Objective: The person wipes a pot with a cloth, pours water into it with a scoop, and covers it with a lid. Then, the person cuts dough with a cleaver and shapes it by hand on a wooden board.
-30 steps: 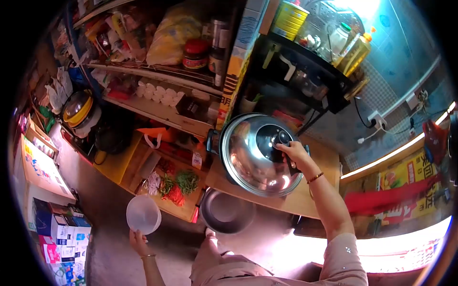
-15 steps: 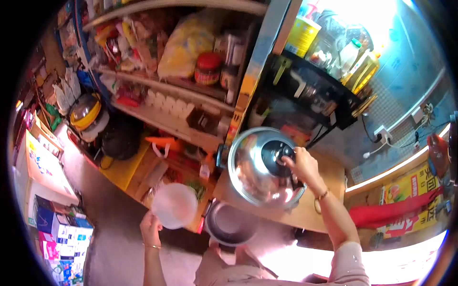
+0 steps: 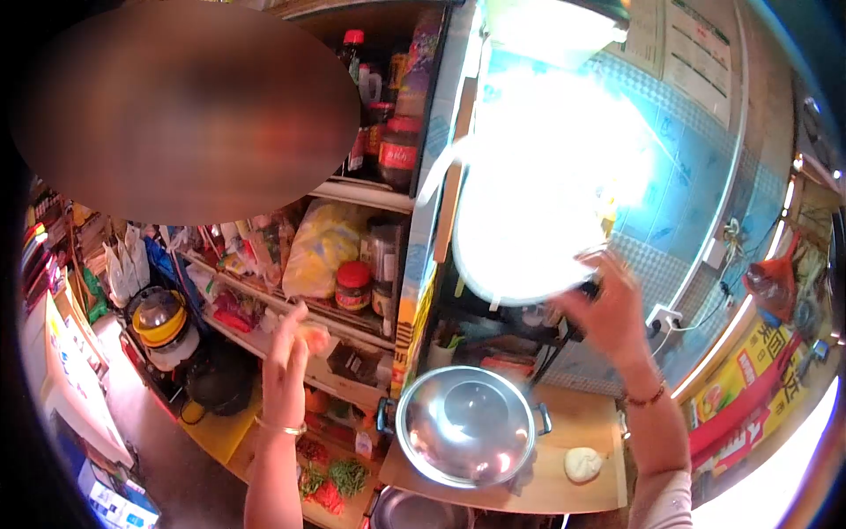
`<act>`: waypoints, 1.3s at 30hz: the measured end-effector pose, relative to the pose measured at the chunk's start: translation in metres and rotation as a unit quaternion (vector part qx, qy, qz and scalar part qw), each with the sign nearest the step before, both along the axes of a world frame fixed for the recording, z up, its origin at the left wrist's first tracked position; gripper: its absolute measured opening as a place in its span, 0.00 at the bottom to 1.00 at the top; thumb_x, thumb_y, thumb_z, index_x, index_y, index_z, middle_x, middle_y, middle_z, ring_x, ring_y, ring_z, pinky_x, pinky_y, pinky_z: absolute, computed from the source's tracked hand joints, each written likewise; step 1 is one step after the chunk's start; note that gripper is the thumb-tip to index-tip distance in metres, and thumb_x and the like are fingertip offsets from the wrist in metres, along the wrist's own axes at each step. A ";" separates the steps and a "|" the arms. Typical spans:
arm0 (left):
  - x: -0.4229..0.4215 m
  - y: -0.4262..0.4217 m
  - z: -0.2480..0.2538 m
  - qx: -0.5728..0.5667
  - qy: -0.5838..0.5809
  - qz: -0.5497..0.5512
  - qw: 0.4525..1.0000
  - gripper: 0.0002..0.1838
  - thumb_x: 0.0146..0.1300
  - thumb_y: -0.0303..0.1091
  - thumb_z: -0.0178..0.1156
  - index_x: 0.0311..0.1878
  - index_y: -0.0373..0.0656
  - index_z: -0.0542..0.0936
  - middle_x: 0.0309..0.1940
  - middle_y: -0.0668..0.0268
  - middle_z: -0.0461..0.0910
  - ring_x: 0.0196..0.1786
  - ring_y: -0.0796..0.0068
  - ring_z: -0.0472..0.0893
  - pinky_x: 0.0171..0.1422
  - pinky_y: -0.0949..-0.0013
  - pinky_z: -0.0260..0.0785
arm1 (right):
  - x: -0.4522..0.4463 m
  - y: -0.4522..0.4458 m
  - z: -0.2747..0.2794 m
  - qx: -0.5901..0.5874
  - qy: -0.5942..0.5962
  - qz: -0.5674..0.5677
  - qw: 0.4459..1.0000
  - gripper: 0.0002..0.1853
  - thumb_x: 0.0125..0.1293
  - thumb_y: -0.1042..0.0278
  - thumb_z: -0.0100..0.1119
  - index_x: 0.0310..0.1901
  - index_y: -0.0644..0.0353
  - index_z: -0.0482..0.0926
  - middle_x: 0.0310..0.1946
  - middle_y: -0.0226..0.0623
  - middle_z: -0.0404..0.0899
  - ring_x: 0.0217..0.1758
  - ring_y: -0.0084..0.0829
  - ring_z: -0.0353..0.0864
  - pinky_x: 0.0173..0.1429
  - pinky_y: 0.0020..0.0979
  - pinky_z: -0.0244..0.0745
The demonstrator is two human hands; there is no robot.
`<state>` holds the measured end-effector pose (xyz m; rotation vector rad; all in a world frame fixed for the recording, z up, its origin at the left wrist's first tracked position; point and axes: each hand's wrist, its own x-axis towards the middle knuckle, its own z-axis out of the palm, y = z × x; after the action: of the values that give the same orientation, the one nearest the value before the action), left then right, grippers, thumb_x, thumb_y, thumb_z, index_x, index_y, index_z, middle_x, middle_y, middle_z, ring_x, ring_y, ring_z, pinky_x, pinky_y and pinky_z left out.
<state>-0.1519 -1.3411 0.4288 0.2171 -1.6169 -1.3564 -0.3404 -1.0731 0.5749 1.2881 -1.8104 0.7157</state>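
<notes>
My right hand (image 3: 608,304) is raised in front of the tiled wall. Its fingers curl around a dark part at the edge of a large round thing, which looks like the pot lid (image 3: 520,238), washed out white by glare. Below it, a shiny steel wok (image 3: 465,432) with two dark side handles stands on the wooden counter (image 3: 564,498). No black knob shows over the wok. My left hand (image 3: 289,370) is held up before the shelves, fingers stretched and nothing visible in it. A pale round lump (image 3: 582,465) lies right of the wok.
Left of the counter are greens (image 3: 351,476) and red pieces (image 3: 326,498). A grey pan (image 3: 419,511) sits below the counter's front edge. Shelves hold a red-lidded jar (image 3: 353,286) and a bag (image 3: 322,256). A socket with cords (image 3: 663,317) is on the wall.
My right hand has risen from the wok, and the black-knobbed lid is off it. The translucent bowl is gone from my left hand, which has moved up. The view has tilted upward.
</notes>
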 end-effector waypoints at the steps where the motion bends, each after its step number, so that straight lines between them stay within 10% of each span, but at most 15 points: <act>1: 0.000 -0.001 -0.021 0.028 -0.005 -0.061 0.998 0.29 0.68 0.51 0.47 0.61 0.36 0.66 0.36 0.64 0.78 0.44 0.75 0.77 0.56 0.68 0.67 | -0.010 0.001 0.018 -0.062 -0.037 -0.047 0.996 0.22 0.45 0.63 0.74 0.37 0.65 0.74 0.29 0.37 0.77 0.29 0.28 0.78 0.37 0.29 0.73; 5: -0.003 0.026 -0.117 0.147 -0.152 -0.218 0.953 0.16 0.66 0.33 0.53 0.53 0.34 0.72 0.32 0.65 0.80 0.34 0.80 0.77 0.41 0.77 0.70 | -0.043 -0.009 0.081 -0.130 0.081 -0.064 0.986 0.19 0.50 0.60 0.71 0.33 0.65 0.73 0.26 0.37 0.75 0.27 0.28 0.74 0.34 0.29 0.71; 14: 0.044 0.075 -0.284 0.362 -0.271 -0.186 0.872 0.14 0.67 0.33 0.53 0.50 0.33 0.75 0.33 0.59 0.81 0.32 0.74 0.80 0.39 0.73 0.75 | -0.052 -0.049 0.098 -0.065 0.069 -0.096 0.991 0.20 0.53 0.51 0.67 0.31 0.62 0.74 0.28 0.38 0.75 0.26 0.31 0.75 0.33 0.31 0.71; 19: 0.060 0.108 -0.340 0.363 -0.307 -0.162 0.865 0.14 0.68 0.36 0.53 0.50 0.37 0.74 0.30 0.67 0.79 0.29 0.80 0.76 0.34 0.76 0.71 | -0.054 -0.056 0.067 -0.011 0.260 -0.193 0.946 0.14 0.57 0.58 0.65 0.34 0.60 0.76 0.19 0.33 0.73 0.25 0.27 0.74 0.33 0.28 0.71; 22: 0.053 0.130 -0.379 0.360 -0.347 -0.179 0.847 0.16 0.65 0.35 0.56 0.52 0.36 0.73 0.31 0.67 0.78 0.31 0.80 0.76 0.36 0.77 0.72 | -0.052 -0.053 0.059 0.020 0.330 -0.096 0.939 0.17 0.59 0.58 0.61 0.41 0.65 0.77 0.39 0.42 0.80 0.42 0.36 0.78 0.52 0.32 0.72; 23: 0.050 0.132 -0.404 0.345 -0.373 -0.192 0.839 0.17 0.65 0.35 0.57 0.53 0.36 0.73 0.32 0.67 0.78 0.32 0.80 0.77 0.37 0.76 0.73 | -0.048 -0.047 0.037 0.005 0.276 -0.139 0.951 0.12 0.60 0.62 0.60 0.32 0.64 0.76 0.26 0.35 0.72 0.28 0.27 0.71 0.35 0.28 0.66; 25: 0.039 0.145 -0.440 0.342 -0.403 -0.205 0.823 0.18 0.64 0.36 0.57 0.53 0.36 0.72 0.34 0.66 0.78 0.34 0.79 0.78 0.38 0.76 0.73 | -0.039 -0.023 0.001 -0.040 0.183 -0.056 0.981 0.06 0.59 0.69 0.61 0.34 0.61 0.75 0.24 0.28 0.70 0.28 0.20 0.69 0.33 0.26 0.65; 27: 0.013 0.159 -0.462 0.411 -0.381 -0.208 0.802 0.21 0.64 0.40 0.57 0.55 0.36 0.71 0.38 0.63 0.78 0.37 0.76 0.78 0.40 0.73 0.74 | -0.037 0.004 -0.037 -0.065 0.124 0.073 0.987 0.13 0.57 0.73 0.62 0.45 0.60 0.76 0.37 0.29 0.76 0.41 0.23 0.76 0.48 0.27 0.71; 32: -0.071 0.210 -0.491 0.713 -0.218 -0.211 0.632 0.37 0.64 0.61 0.46 0.61 0.35 0.63 0.55 0.54 0.72 0.55 0.60 0.74 0.58 0.59 0.69 | -0.011 0.104 -0.172 0.166 -0.060 -0.095 0.980 0.13 0.68 0.73 0.49 0.52 0.64 0.72 0.48 0.38 0.77 0.48 0.25 0.76 0.51 0.26 0.72; 34: -0.103 0.229 -0.484 0.791 -0.116 -0.194 0.569 0.41 0.64 0.66 0.40 0.62 0.34 0.61 0.56 0.52 0.70 0.59 0.58 0.70 0.63 0.56 0.64 | -0.004 0.151 -0.231 0.049 -0.389 -0.110 0.914 0.12 0.65 0.76 0.52 0.49 0.65 0.74 0.46 0.38 0.77 0.57 0.28 0.72 0.61 0.31 0.65; 37: -0.138 0.269 -0.485 0.790 0.014 -0.165 0.590 0.44 0.62 0.70 0.34 0.62 0.35 0.62 0.58 0.56 0.69 0.62 0.59 0.67 0.66 0.58 0.60 | 0.015 0.215 -0.289 0.070 -0.488 -0.208 0.845 0.12 0.67 0.72 0.52 0.49 0.66 0.74 0.45 0.36 0.77 0.46 0.25 0.76 0.49 0.24 0.71; 38: -0.143 0.273 -0.476 0.570 -0.083 -0.119 0.809 0.44 0.62 0.70 0.33 0.62 0.36 0.63 0.58 0.58 0.70 0.61 0.61 0.67 0.66 0.61 0.59 | 0.026 0.229 -0.297 0.038 -0.577 -0.252 0.776 0.12 0.67 0.71 0.52 0.49 0.66 0.75 0.44 0.35 0.77 0.42 0.23 0.77 0.43 0.22 0.72; 39: -0.148 0.273 -0.476 0.432 -0.130 -0.105 0.886 0.44 0.62 0.71 0.32 0.62 0.36 0.64 0.59 0.59 0.70 0.61 0.62 0.67 0.66 0.62 0.59 | 0.032 0.241 -0.304 0.040 -0.575 -0.253 0.777 0.12 0.67 0.71 0.52 0.49 0.66 0.75 0.44 0.35 0.77 0.42 0.23 0.77 0.43 0.22 0.72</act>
<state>-0.3004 -1.0681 -0.0468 0.7985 -1.1483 -2.2374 -0.3088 -0.8316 0.2707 0.2190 -2.9921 1.2475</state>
